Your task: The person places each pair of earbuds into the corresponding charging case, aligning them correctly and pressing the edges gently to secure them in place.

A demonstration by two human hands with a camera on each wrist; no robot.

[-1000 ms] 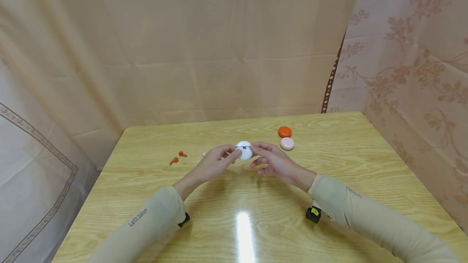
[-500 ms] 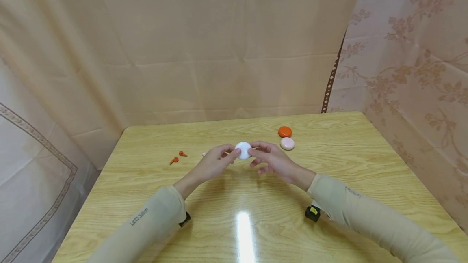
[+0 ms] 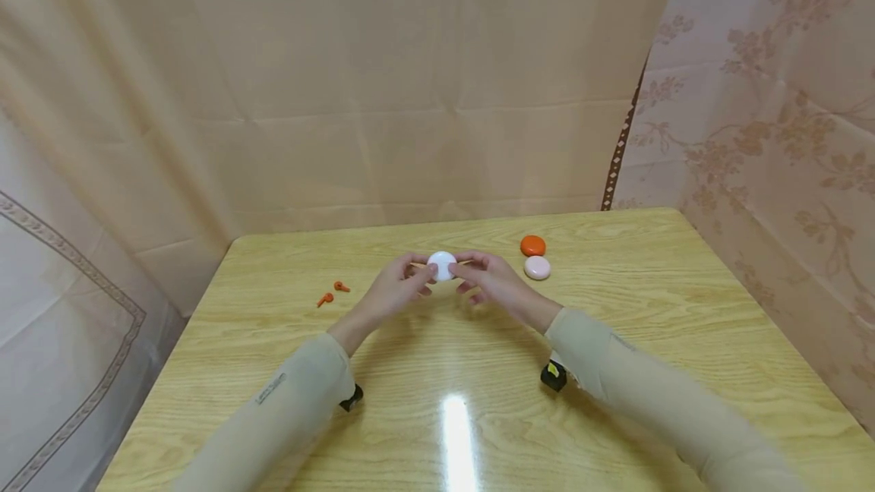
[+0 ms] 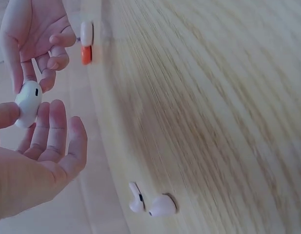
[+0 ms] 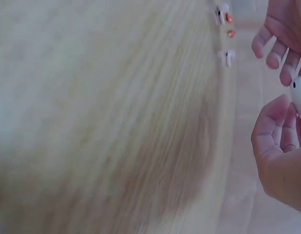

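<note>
A round white earbud case [image 3: 443, 266] hangs above the table, its lid down. My left hand [image 3: 393, 291] pinches its left side between thumb and fingers. From the other side, my right hand [image 3: 497, 288] pinches it in the same way. A small dark slot shows on the edge of the white case [image 4: 28, 105] in the left wrist view, where the other fingers of both hands are spread loosely. Two pale pink earbuds [image 4: 163, 206] lie on the table below the left hand; the head view hides them behind that hand.
Two orange earbuds [image 3: 328, 299] lie on the left of the wooden table [image 3: 424, 431]. An orange round case [image 3: 532, 246] and a pale pink round case [image 3: 537, 268] touch each other at the back right. A beige curtain [image 3: 410, 97] hangs behind the table.
A second ago a dark seam showed across the white case; half a second ago it was gone and the front looked smooth. Since then both hands have carried the case slightly away and left.
</note>
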